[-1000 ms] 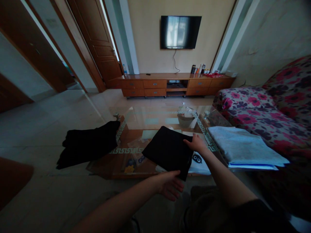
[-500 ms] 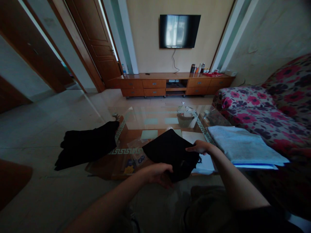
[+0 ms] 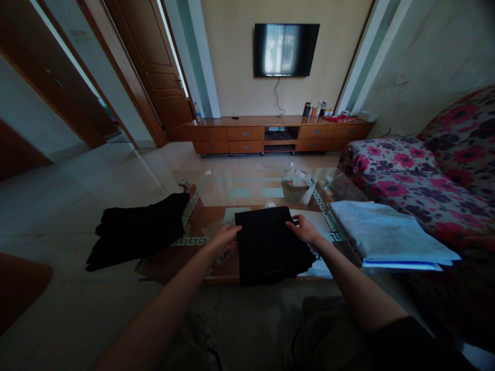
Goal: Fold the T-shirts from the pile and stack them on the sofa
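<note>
A black folded cloth [image 3: 273,247], perhaps a garment, is between my hands above the front part of the glass table [image 3: 216,188]. My left hand [image 3: 227,241] pinches its upper left edge, thumb on top and fingers partly hidden below. On the opposite edge, my right hand [image 3: 304,230] grips near the upper right corner with the thumb over the fabric. The cloth's lower right edge looks uneven, with several layers showing. Another black cloth [image 3: 141,226] lies spread at the table's left end. At the right end rests a folded light-blue sheet [image 3: 390,229].
Papers and a clear plastic bag [image 3: 212,228] show around the held cloth. A flowered sofa [image 3: 394,154] stands to the right. Beyond the table are a low wooden cabinet [image 3: 247,133] with several bottles and a wall television [image 3: 286,50].
The black cloth has turned from a slanted diamond to a squarer position. My left hand has moved from its near edge up to its left edge; my right hand has shifted slightly left.
</note>
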`<state>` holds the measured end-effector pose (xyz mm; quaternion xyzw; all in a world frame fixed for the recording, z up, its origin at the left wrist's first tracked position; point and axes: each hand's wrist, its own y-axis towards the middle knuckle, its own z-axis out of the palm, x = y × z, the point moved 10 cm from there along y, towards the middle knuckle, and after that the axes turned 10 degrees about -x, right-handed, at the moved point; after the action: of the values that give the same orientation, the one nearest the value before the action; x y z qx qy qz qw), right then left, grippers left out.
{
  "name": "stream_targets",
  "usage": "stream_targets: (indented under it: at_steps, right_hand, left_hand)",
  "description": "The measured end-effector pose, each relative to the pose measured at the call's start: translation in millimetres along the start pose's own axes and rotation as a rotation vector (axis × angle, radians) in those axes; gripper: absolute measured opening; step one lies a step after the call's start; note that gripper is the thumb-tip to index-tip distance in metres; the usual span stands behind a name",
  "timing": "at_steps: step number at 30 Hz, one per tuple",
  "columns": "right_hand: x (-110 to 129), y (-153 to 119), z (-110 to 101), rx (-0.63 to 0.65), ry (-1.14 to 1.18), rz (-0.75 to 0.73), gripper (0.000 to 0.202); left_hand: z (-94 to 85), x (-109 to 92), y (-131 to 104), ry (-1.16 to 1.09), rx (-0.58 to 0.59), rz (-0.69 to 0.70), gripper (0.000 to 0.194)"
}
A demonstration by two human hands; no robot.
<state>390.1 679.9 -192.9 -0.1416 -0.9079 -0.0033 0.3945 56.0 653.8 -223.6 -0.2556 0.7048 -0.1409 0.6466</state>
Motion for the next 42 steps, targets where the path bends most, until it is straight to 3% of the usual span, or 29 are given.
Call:
stream_targets:
  at_steps: [2, 4, 9, 13, 16, 19, 21, 23, 25, 28, 32, 35, 38, 42]
  right_hand:
    - [-3.2, 2.7, 6.0, 0.001, 0.101, 0.094, 0.069]
    - [-2.9, 3.7, 12.0, 0.032, 0.157, 0.154, 0.068]
    - [10.7, -5.1, 34.2, 0.224, 0.384, 0.229, 0.048]
    - [29.7, -15.2, 43.3, 0.325, 0.595, 0.239, 0.026]
    - [41.4, -26.1, 50.6, 0.441, 0.814, 0.354, 0.029]
    - [45.1, -33.3, 50.0, 0.484, 0.850, 0.434, 0.038]
    - [44.5, -35.3, 48.2, 0.490, 0.818, 0.442, 0.037]
    - [44.0, -34.8, 46.2, 0.485, 0.792, 0.420, 0.030]
    - [46.5, -31.0, 41.0, 0.448, 0.790, 0.373, 0.025]
    - [66.5, -20.0, 15.4, 0.296, 0.860, 0.214, 0.029]
    - [121.0, -19.8, -55.8, -0.023, 0.975, -0.187, 0.040]
    - [149.9, -36.5, -98.9, -0.216, 0.908, -0.426, 0.043]
    - [151.1, -46.8, -106.9, -0.259, 0.737, -0.492, 0.041]
    - [122.0, -50.2, -67.8, -0.049, 0.428, -0.492, 0.030]
  left_hand:
    - [-7.6, -10.3, 11.5, -0.062, -0.092, 0.072, 0.029]
    - [-5.0, -14.7, 19.2, -0.087, -0.090, 0.099, 0.031]
    - [15.8, -13.5, 25.2, -0.216, 0.114, 0.051, 0.045]
    - [20.6, -8.8, 24.2, -0.280, 0.207, -0.051, 0.038]
    - [28.7, -9.5, 16.3, -0.308, 0.337, -0.131, 0.036]
    - [36.5, -12.0, 3.8, -0.329, 0.471, -0.178, 0.042]
    - [37.1, -13.2, -1.8, -0.318, 0.494, -0.169, 0.044]
    - [33.1, -15.8, -3.4, -0.275, 0.446, -0.126, 0.045]
    - [26.8, -27.4, -4.5, -0.229, 0.366, -0.030, 0.046]
    - [11.4, -76.1, -15.5, -0.225, 0.219, 0.269, 0.048]
    - [-19.5, -161.1, -63.0, -0.257, 0.026, 0.767, 0.043]
    - [-38.3, -195.1, -98.8, -0.169, -0.128, 1.022, 0.038]
    - [-45.8, -192.5, -109.3, -0.041, -0.218, 1.107, 0.031]
    - [-37.3, -149.8, -94.8, 0.224, -0.105, 1.110, 0.021]
